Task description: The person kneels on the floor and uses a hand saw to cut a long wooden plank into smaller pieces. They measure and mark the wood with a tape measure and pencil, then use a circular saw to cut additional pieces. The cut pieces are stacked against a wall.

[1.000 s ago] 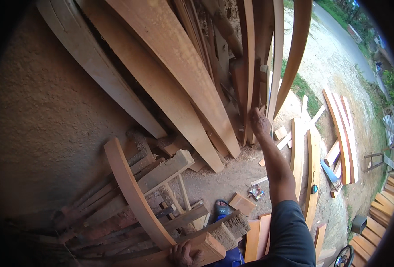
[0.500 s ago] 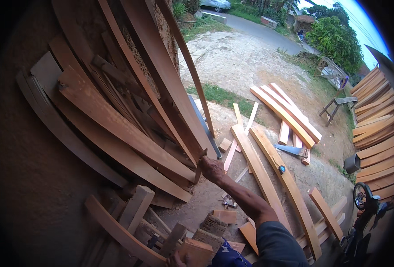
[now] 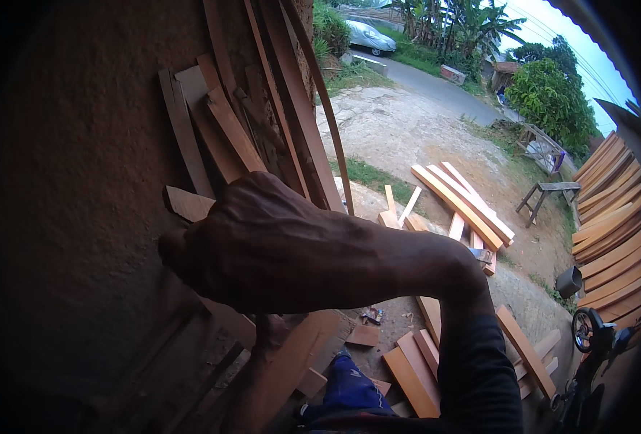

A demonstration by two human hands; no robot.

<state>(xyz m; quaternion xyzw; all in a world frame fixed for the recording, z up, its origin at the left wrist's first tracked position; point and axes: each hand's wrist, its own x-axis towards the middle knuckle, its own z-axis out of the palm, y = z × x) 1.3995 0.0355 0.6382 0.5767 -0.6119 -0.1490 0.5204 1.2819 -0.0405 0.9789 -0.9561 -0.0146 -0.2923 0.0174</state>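
My right hand [image 3: 262, 249] is raised close in front of me, its back toward view and its fingers closed. What it grips is hidden. Past its knuckles shows the end of a wooden piece [image 3: 186, 204]; whether this is in the hand I cannot tell. Below, in shadow, my left hand [image 3: 268, 334] is closed on the edge of a tilted wooden board [image 3: 291, 369], partly covered by the right hand and wrist. Behind the right hand, long planks [image 3: 302, 123] lean against the wall.
Sawn planks [image 3: 411, 372] lie on the ground at right, with a stack of beams [image 3: 465, 206] beyond. A handsaw [image 3: 482, 256] shows partly behind my arm. A bench [image 3: 548, 189], a grey bucket [image 3: 568, 282] and a motorbike [image 3: 588, 362] stand at far right. The rough wall [image 3: 96, 145] closes the left side.
My right hand has come away from the leaning planks, up and toward me, now covering the middle of the view. My left hand and its board show higher. The view has shifted.
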